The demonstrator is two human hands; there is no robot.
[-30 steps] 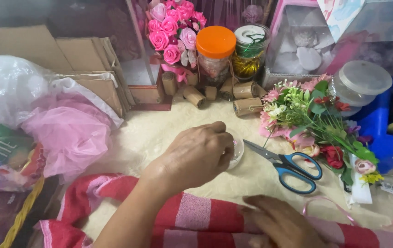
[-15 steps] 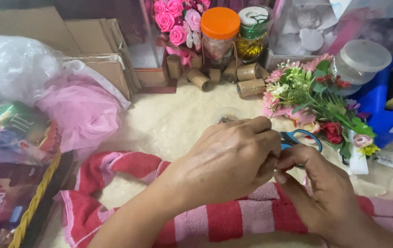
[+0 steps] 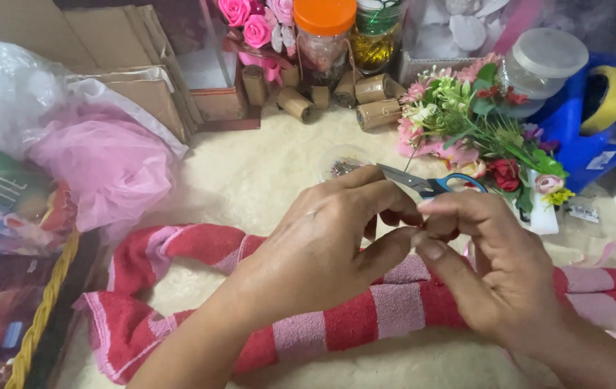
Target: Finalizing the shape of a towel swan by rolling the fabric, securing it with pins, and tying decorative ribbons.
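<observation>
Fingertips of both hands meet over the red-and-white striped towel (image 3: pixel 365 317). We note the left hand (image 3: pixel 322 248) curled, thumb and forefinger pressed together; the right hand (image 3: pixel 492 266) likewise pinching at the same spot. What sits between them is too small for us to tell. Blue-handled scissors (image 3: pixel 430 184) lie just beyond the knuckles on the cream fleece (image 3: pixel 265 173), blades toward a small clear pin box (image 3: pixel 344 162). Artificial flower bunch (image 3: pixel 474 130) lies near, to the right. Our judgement: we should keep both wrists low on the towel, hold the pinch light but steady, and work well apart from the scissor tips.
</observation>
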